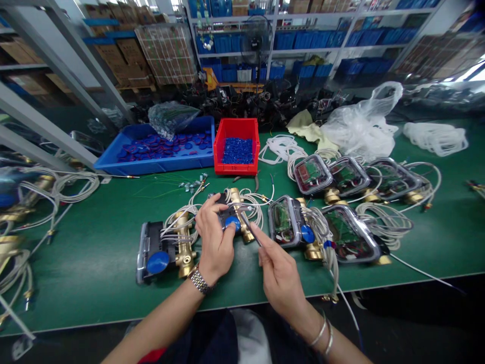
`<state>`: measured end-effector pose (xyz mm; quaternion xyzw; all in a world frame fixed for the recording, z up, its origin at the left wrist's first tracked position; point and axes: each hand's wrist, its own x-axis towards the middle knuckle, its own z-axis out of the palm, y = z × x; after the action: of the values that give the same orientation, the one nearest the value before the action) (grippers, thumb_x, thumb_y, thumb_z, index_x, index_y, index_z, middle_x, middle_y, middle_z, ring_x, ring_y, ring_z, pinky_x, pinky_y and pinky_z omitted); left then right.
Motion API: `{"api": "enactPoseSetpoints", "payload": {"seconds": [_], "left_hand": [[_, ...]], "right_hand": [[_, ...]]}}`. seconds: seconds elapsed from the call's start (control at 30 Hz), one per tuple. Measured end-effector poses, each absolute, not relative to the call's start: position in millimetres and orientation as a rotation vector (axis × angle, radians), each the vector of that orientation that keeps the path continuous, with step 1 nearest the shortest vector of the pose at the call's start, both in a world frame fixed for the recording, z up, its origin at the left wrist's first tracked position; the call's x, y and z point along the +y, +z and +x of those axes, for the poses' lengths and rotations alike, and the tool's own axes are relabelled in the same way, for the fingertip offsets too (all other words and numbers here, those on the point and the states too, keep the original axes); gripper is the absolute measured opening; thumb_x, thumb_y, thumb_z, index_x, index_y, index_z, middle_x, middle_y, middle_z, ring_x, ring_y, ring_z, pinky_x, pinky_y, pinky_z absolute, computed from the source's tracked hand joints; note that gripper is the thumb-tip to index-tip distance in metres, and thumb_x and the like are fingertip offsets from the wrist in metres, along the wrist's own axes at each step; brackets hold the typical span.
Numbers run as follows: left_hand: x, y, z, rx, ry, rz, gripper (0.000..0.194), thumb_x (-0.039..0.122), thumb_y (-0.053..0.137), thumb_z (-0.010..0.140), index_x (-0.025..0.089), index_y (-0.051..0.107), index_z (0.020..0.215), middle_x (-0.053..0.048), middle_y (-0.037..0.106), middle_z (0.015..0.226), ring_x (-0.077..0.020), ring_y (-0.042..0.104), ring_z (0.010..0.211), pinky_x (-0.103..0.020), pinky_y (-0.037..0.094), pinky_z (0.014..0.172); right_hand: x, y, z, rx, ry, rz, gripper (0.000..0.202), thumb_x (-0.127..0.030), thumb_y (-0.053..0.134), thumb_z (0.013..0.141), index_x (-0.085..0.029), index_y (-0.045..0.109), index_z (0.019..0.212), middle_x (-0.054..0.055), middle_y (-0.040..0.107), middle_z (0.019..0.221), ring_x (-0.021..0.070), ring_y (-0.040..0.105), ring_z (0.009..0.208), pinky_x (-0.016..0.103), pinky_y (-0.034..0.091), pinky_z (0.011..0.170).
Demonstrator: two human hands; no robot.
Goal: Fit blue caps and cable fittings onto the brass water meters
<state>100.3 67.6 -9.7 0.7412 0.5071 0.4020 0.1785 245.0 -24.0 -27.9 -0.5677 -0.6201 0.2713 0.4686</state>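
Note:
My left hand (215, 237), with a watch on its wrist, is wrapped over the black box of a brass meter (248, 233). Its thumb lies beside the meter's round blue cap (232, 223). A thin, dark metal tool (246, 221) is pinched in my right hand (279, 268), its tip close to that cap and the brass body; its exact kind is unclear. Coiled grey cable (257, 215) lies behind the meter. Left of my left hand rests another meter (185, 247) with a black box and a blue cap (158, 262). My left fingers hide part of the held meter.
Several clear-lidded meters (284, 222) with cable coils lie at right. Behind stand a blue tray (159, 166) of blue discs and a red bin (237, 169) of small blue parts. Plastic bags (359, 126) lie at back right, more meters (18, 212) at far left.

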Motion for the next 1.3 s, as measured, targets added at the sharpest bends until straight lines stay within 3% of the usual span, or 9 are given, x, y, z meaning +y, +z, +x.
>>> {"api": "enactPoseSetpoints", "payload": {"seconds": [0.27, 0.67, 0.83, 0.97, 1.1, 1.3], "left_hand": [[67, -10, 102, 1.462, 1.128, 2.070, 0.036, 0.019, 0.049, 0.090, 0.023, 0.045, 0.125, -0.010, 0.043, 0.151, -0.0289, 0.036, 0.142, -0.052, 0.026, 0.115], [66, -9, 100, 1.483, 1.097, 2.040, 0.039, 0.019, 0.046, 0.088, 0.023, 0.043, 0.127, -0.010, 0.042, 0.153, -0.0295, 0.036, 0.141, -0.052, 0.027, 0.114], [66, -10, 99, 1.471, 1.101, 2.040, 0.040, 0.020, 0.046, 0.088, 0.023, 0.043, 0.128, -0.009, 0.041, 0.154, -0.0291, 0.035, 0.142, -0.052, 0.026, 0.115], [65, -8, 96, 1.416, 1.071, 2.075, 0.052, 0.019, 0.051, 0.079, 0.023, 0.041, 0.129, -0.010, 0.039, 0.156, -0.0309, 0.034, 0.142, -0.052, 0.027, 0.114], [65, -3, 96, 1.435, 1.033, 2.107, 0.065, 0.018, 0.056, 0.067, 0.022, 0.040, 0.130, -0.011, 0.038, 0.156, -0.0336, 0.034, 0.142, -0.054, 0.028, 0.114], [65, -3, 96, 1.515, 0.975, 2.136, 0.072, 0.016, 0.061, 0.063, 0.023, 0.038, 0.131, -0.010, 0.038, 0.156, -0.0337, 0.035, 0.142, -0.053, 0.030, 0.113]], "right_hand": [[-25, -20, 250, -1.589, 0.574, -1.446, 0.058, -0.011, 0.036, 0.100, -0.028, 0.041, 0.155, 0.009, 0.066, 0.133, 0.0215, 0.067, 0.115, 0.038, 0.054, 0.104], [-22, -7, 253, -1.741, 0.550, -1.524, 0.061, -0.007, 0.036, 0.096, -0.029, 0.046, 0.152, 0.008, 0.074, 0.109, 0.0205, 0.072, 0.093, 0.035, 0.061, 0.090], [-21, -5, 253, -1.628, 0.443, -1.515, 0.059, -0.009, 0.036, 0.098, -0.025, 0.041, 0.154, 0.010, 0.071, 0.120, 0.0215, 0.071, 0.100, 0.038, 0.058, 0.097], [-19, -7, 254, -1.747, 0.532, -1.562, 0.063, -0.005, 0.037, 0.095, -0.029, 0.045, 0.152, 0.007, 0.073, 0.115, 0.0207, 0.072, 0.099, 0.038, 0.059, 0.097], [-19, -5, 254, -1.681, 0.464, -1.496, 0.059, -0.007, 0.038, 0.097, -0.026, 0.043, 0.153, 0.009, 0.073, 0.118, 0.0204, 0.071, 0.102, 0.036, 0.057, 0.099], [-19, -4, 254, -1.683, 0.485, -1.563, 0.057, -0.007, 0.039, 0.097, -0.026, 0.049, 0.150, 0.008, 0.075, 0.110, 0.0211, 0.072, 0.103, 0.036, 0.057, 0.099]]}}
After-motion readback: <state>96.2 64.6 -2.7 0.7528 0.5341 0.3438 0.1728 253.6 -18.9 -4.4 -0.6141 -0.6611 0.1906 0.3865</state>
